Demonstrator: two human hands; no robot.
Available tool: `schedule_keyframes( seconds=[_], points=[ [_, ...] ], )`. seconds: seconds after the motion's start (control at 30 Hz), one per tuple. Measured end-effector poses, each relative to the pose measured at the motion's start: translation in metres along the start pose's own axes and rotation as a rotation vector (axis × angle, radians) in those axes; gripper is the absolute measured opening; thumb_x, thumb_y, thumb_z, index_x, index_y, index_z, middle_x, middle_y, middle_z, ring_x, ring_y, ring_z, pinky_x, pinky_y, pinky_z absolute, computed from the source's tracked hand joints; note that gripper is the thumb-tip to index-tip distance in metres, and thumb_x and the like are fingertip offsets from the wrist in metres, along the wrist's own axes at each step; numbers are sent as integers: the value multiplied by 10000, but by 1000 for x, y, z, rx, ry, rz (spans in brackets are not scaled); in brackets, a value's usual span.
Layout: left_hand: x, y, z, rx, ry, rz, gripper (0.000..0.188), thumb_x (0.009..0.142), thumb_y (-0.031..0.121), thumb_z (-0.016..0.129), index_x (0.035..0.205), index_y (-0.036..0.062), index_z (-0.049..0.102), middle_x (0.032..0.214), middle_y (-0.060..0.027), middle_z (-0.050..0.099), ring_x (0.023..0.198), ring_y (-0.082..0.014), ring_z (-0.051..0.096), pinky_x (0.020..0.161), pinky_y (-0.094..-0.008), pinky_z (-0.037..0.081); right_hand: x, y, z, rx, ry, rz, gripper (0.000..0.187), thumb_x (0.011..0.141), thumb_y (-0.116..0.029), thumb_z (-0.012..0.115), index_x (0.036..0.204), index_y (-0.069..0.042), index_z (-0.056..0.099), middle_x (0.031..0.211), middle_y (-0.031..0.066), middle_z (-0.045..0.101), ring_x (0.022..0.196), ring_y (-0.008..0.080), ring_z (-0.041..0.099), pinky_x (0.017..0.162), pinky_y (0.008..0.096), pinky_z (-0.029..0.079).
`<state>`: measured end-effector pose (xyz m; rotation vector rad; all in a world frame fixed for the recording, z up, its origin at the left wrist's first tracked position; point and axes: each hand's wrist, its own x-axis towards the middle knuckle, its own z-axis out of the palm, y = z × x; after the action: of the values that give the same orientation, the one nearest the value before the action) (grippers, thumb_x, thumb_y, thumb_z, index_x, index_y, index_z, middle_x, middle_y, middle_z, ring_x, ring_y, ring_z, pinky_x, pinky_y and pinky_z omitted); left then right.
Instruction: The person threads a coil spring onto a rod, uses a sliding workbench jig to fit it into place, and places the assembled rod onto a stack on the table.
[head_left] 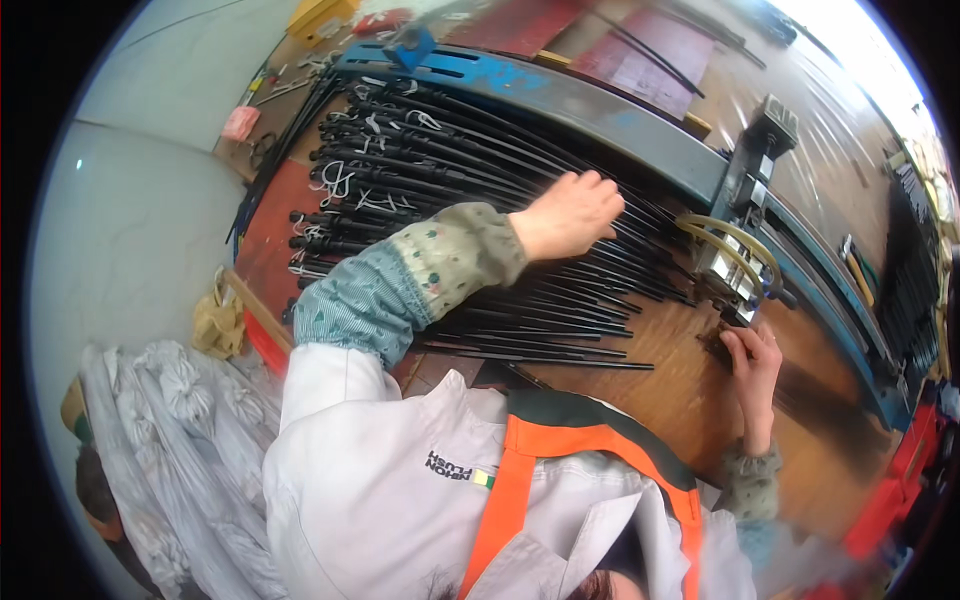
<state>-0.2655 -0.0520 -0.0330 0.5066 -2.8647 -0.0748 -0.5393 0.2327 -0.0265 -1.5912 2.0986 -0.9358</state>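
Many slim, tapering black rods (480,175) lie side by side on the bench, with white strings looped near their thicker left ends. My left hand (575,215) is over the middle of them, fingers curled closed; its fingertips and anything in them are hidden. On the right, my right hand (755,365) has its thumb and forefinger pinched just below a small metal device (730,270) with yellowish tubes. Something small and dark (712,342) is beside those fingertips, too unclear to name.
A blue-grey metal rail (600,110) crosses behind the rods, and a black-and-silver upright (765,150) stands at its right. Brown wooden bench top (660,335) shows between my hands. White wrapped bundles (190,440) stand at lower left. A yellow bin (320,20) sits far left.
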Motion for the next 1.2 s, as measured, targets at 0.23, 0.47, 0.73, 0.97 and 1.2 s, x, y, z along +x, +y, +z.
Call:
schedule_keyframes(
  seconds=[0.23, 0.47, 0.73, 0.97, 1.2],
  points=[
    [-12, -6, -27, -202, 1, 345, 341, 831, 83, 646, 1169, 131, 658, 913, -76, 572, 888, -276, 609, 695, -406, 548, -20, 3, -6, -92, 116, -67, 121, 904, -75, 746, 975, 19, 715, 818, 123, 626, 778, 247, 604, 712, 337, 471],
    [-14, 64, -56, -210, -129, 298, 362, 827, 103, 667, 1187, 134, 662, 884, -64, 566, 837, -248, 623, 592, -363, 556, -23, -19, 2, 133, 23, -42, 134, 898, -120, 741, 941, 7, 726, 842, 128, 693, 771, 261, 660, 706, 338, 514],
    [12, 107, -74, -220, -145, 408, 365, 916, 162, 701, 1278, 148, 661, 836, -65, 543, 779, -254, 625, 566, -399, 528, -60, -4, -13, -145, 309, -370, 264, 839, -72, 776, 1097, -43, 735, 804, 63, 677, 758, 277, 624, 666, 370, 523],
    [53, 143, -113, -204, -324, 443, 371, 918, 111, 696, 1286, 132, 664, 846, -107, 575, 759, -287, 634, 589, -433, 505, -61, 13, -27, -5, 432, -471, 497, 803, -48, 773, 1289, -54, 670, 1016, 107, 719, 959, 310, 680, 768, 384, 589],
    [148, 182, -138, -85, -18, 582, 317, 881, 19, 656, 1196, 51, 642, 858, -121, 568, 800, -329, 630, 654, -442, 512, -72, 71, -123, -288, 790, -42, 458, 881, -199, 810, 1312, -107, 686, 830, 128, 735, 688, 190, 706, 637, 324, 561]
  ],
)
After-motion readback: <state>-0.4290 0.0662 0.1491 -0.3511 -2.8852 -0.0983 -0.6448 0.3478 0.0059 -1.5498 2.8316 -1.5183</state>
